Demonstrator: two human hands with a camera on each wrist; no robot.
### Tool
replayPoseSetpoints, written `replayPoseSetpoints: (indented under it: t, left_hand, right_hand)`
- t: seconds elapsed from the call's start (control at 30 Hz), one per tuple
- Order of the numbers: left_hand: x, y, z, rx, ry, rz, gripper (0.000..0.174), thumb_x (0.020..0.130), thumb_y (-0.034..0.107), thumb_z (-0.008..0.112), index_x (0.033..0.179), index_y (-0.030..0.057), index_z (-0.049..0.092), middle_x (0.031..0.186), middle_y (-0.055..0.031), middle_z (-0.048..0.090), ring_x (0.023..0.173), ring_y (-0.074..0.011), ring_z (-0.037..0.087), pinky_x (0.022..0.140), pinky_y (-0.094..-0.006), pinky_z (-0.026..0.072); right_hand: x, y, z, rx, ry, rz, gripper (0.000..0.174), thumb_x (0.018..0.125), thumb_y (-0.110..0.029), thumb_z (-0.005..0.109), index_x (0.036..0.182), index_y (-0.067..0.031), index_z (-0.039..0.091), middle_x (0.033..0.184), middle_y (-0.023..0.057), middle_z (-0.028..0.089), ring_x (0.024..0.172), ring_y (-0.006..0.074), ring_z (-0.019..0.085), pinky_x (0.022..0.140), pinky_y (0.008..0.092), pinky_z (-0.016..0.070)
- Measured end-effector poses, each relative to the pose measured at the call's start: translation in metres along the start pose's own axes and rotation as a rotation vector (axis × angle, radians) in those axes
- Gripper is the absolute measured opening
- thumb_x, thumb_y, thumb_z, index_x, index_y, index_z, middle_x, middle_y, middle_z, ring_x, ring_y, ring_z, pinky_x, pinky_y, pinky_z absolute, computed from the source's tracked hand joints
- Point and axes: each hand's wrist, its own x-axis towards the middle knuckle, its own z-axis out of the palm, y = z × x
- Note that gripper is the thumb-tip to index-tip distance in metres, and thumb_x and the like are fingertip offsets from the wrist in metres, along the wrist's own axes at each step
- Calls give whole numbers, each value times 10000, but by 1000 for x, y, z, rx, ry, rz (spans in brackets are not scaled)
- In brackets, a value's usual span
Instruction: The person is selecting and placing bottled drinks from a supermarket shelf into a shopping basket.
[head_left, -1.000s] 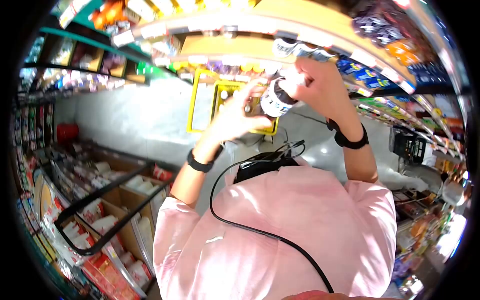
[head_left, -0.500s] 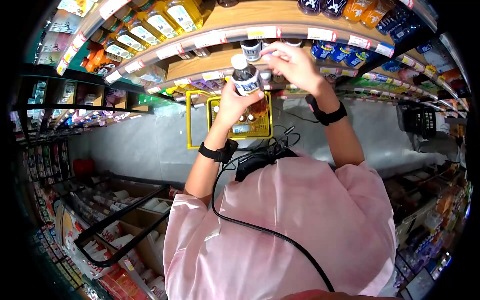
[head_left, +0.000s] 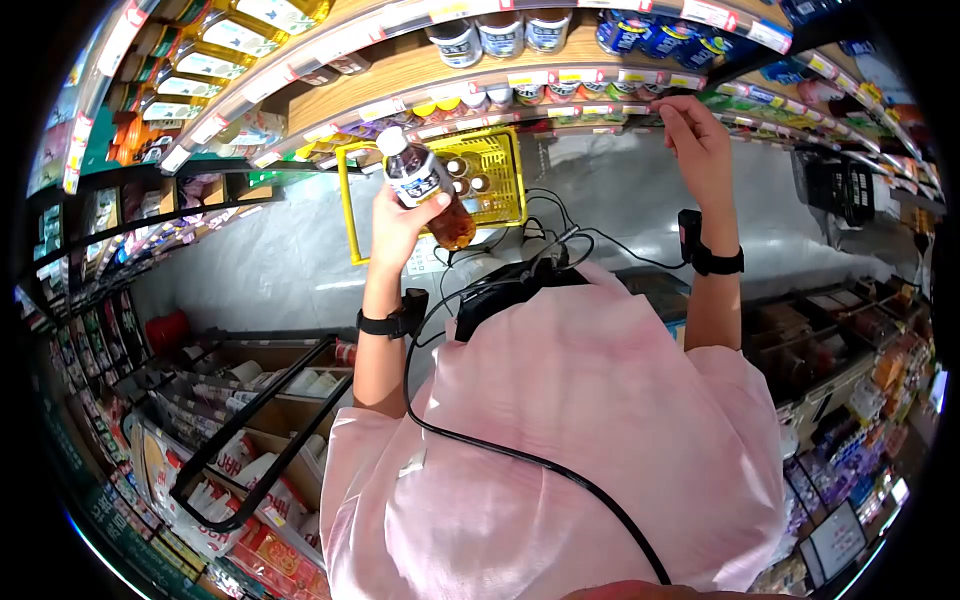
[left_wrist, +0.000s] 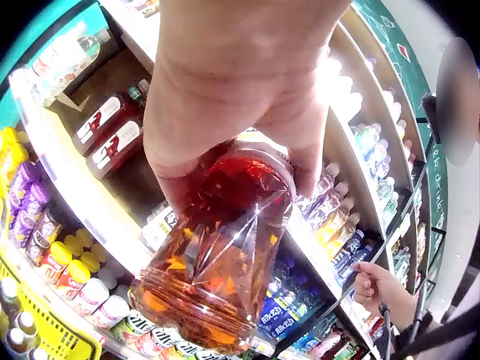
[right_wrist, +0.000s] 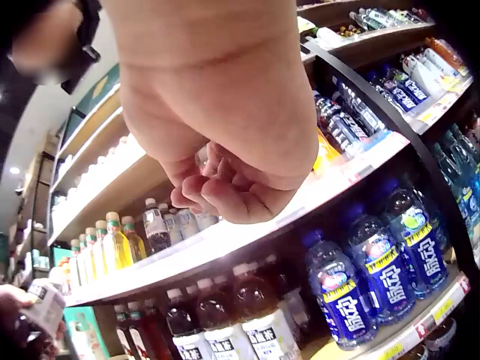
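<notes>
My left hand (head_left: 393,228) grips a plastic bottle (head_left: 413,183) of reddish-brown drink, with a white cap and a white-and-dark label. The bottle tilts over the left part of a yellow shopping basket (head_left: 520,180). In the left wrist view, orange-lit liquid shows through the base of the bottle (left_wrist: 217,277) below the palm. Several capped bottles (head_left: 480,184) stand inside the basket. My right hand (head_left: 697,140) is raised in front of the lower shelves at the right, its fingers loosely curled around nothing. The right wrist view shows those bent fingers (right_wrist: 225,199) before the shelved drinks.
Shelves (head_left: 370,75) of bottled drinks curve across the front, with blue-labelled bottles (right_wrist: 390,277) at the right. A black basket (head_left: 835,188) stands on the floor to the right. Behind at the left is a black-railed display (head_left: 250,440) of packets. A black cable (head_left: 540,465) crosses the shirt.
My left hand has brought the bottle down and left, away from the shelf and over the basket. The right hand has left the bottle's cap and moved off to the right.
</notes>
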Motion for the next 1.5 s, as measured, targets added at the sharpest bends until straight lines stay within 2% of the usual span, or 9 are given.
replayPoseSetpoints:
  t: [0.3,0.73,1.03,1.13,1.17,1.23,1.33,1.43,1.5]
  left_hand:
    - [-15,23,-14,-73,-293,-81,550,747,80,803,1233,32,549,1049,-13,661,942,-104,619,868,-285,498]
    - [-18,-102,11,164,-465,-229,581,728,-24,793,1248,36,540,1024,5,641,915,-95,599,831,-278,503]
    - [-62,-228,-19,274,-300,-306,623,665,24,808,1219,51,525,1017,-44,654,918,-151,616,834,-312,511]
    - [-75,-200,-4,210,-287,-387,597,679,4,793,1209,53,521,1007,-33,647,928,-145,609,837,-319,509]
    - [-77,-191,-3,216,-295,-392,597,679,4,793,1209,53,521,1007,-33,647,928,-145,609,837,-319,509]
    - [-78,-172,-1,254,-226,-160,572,700,-28,766,1209,55,516,997,-34,642,938,-144,607,847,-321,511]
    - [-70,-102,8,199,-211,-104,541,730,-49,759,1205,37,514,1040,-39,643,962,-139,613,863,-312,516]
    - [-68,-9,30,164,-165,7,633,726,-27,809,1268,41,488,1118,-38,624,1014,-139,612,860,-305,525]
    - [-67,33,52,-114,-44,118,724,698,-49,825,1313,43,454,1164,-50,604,1046,-152,610,901,-322,522]
  right_hand:
    - [-20,-23,-50,-154,-94,4,177,969,-134,588,1109,-60,671,690,-48,539,659,33,486,601,194,372]
    - [-71,-19,-110,-228,221,-18,159,972,-145,609,1081,-74,699,839,-81,608,667,-1,405,578,173,304]
    - [-95,-16,-139,-309,243,175,184,976,-124,572,1094,-26,673,722,-64,441,651,36,365,576,207,303]
    - [-86,11,-118,-271,19,122,222,955,-163,598,1142,-60,658,731,-32,527,679,53,460,591,227,353]
    - [-83,5,-99,-366,-67,178,242,954,-153,597,1185,-101,651,717,-43,507,655,24,420,561,191,322]
    - [-74,15,-67,-436,-243,83,281,939,-150,614,1215,-106,640,780,6,619,673,66,498,583,237,399]
    - [-63,1,-2,-391,-445,-36,346,905,-138,656,1245,-84,627,896,61,695,751,123,598,662,274,476]
    - [-61,-14,57,-124,-758,-187,661,878,-144,692,1462,-70,393,1285,113,616,1117,216,604,964,388,483]
    - [-70,-31,95,-54,-811,-280,781,838,-125,730,1502,-67,323,1356,140,562,1191,251,571,1012,402,460]
